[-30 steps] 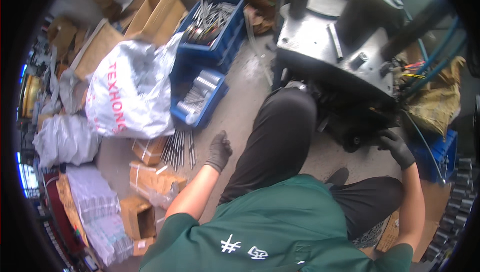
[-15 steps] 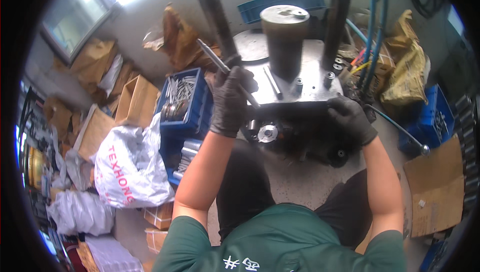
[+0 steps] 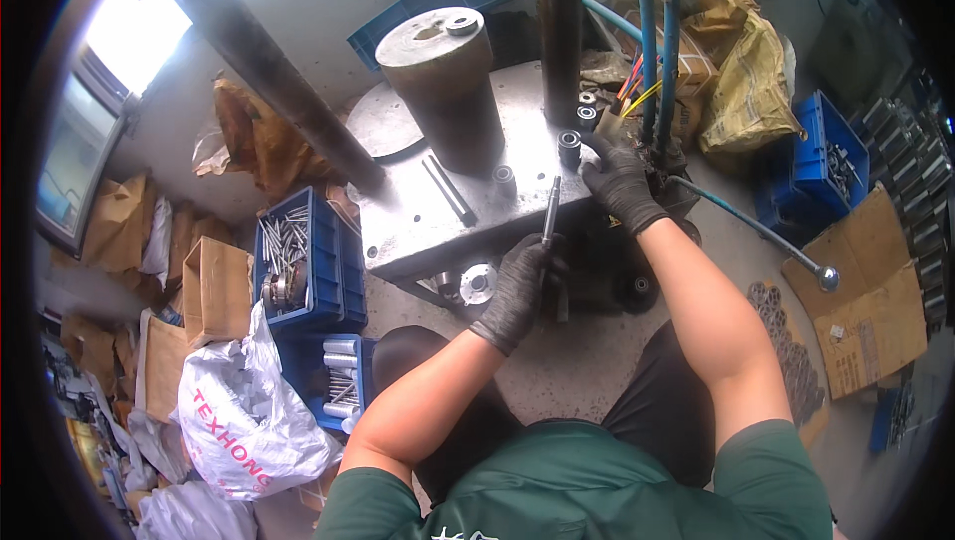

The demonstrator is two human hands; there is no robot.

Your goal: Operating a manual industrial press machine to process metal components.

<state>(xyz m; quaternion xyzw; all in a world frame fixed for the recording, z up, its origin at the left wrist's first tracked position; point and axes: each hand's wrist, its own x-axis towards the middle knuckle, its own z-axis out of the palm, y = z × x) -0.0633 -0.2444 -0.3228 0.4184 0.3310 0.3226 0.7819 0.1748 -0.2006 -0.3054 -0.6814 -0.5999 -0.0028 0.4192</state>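
Observation:
My left hand (image 3: 520, 286), in a dark glove, is closed around a stepped metal shaft (image 3: 552, 207) that points up and away in front of the plate's near edge. My gloved right hand (image 3: 625, 190) reaches over the plate's right corner, fingers apart, at the side of a short stack of bearings (image 3: 569, 145); whether they touch it I cannot tell. More bearings (image 3: 587, 114) sit behind that stack, and another bearing (image 3: 504, 176) stands left of it. A second metal rod (image 3: 448, 190) lies on the steel plate (image 3: 398, 232).
A thick metal cylinder (image 3: 443, 92) stands on the plate, a bearing on its top. Dark posts (image 3: 269, 73) rise left and right. Blue bins (image 3: 308, 271) of metal parts and a white bag (image 3: 249, 411) are at left. A ball-ended lever (image 3: 828, 278) sticks out at right.
The view has swung right. My left hand has lowered the shaft from the plate's left side to its near edge. My right hand has moved from the front edge to beside the bearing stack.

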